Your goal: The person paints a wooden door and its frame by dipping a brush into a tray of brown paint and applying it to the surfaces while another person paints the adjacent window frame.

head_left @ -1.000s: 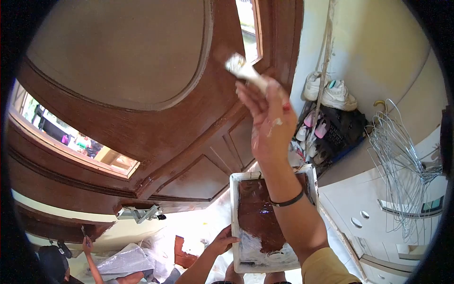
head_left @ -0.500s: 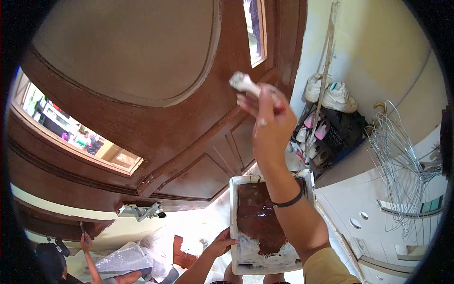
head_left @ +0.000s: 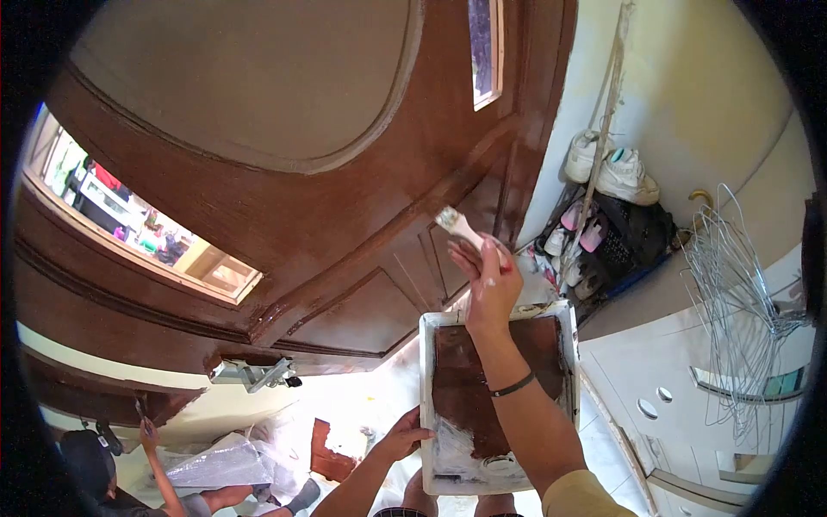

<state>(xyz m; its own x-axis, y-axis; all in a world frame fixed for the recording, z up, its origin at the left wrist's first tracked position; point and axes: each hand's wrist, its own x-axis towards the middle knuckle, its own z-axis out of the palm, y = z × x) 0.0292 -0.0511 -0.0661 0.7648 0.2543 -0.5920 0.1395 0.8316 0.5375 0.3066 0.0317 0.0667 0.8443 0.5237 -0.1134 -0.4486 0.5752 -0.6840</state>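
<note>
Door [head_left: 319,202] fills the upper left. At lower middle, the left hand [head_left: 403,438] pinches a tray [head_left: 425,370] of brown paint [head_left: 458,370]. In the middle, a white brush [head_left: 462,227] sits tight between fingers of the right hand [head_left: 494,289].

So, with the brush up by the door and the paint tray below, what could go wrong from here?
The tray, gripped at its rim by the left hand, might tip and spill brown paint. A quick flick of the brush in the right hand might spatter the white shoes beside the door.
</note>
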